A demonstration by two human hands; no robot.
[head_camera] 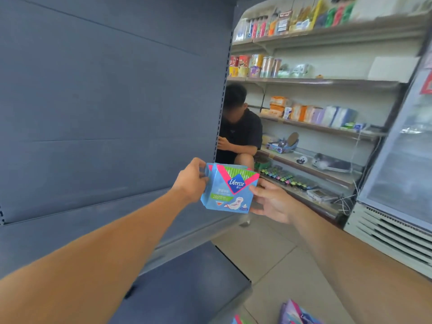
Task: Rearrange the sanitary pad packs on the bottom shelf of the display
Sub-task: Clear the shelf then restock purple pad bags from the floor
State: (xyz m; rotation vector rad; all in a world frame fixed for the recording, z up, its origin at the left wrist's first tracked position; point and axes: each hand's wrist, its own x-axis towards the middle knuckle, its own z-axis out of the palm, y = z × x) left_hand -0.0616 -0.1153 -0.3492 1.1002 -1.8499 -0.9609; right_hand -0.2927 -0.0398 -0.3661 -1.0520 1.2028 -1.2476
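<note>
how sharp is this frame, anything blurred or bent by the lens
Head view: the blue pad pack held between the left hand and right hand is sharp, its logo readable; the top shelf goods are smeared by blur; the grey shelf unit leans from wide-angle distortion; lighting is even.

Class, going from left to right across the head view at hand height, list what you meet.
Grey display panel → left hand → blue Libresse pad packs → right hand → white cooler grille.

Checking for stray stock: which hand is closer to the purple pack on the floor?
Right. The right hand is up on the blue packs, above the purple pack; the left hand is farther left.
</note>
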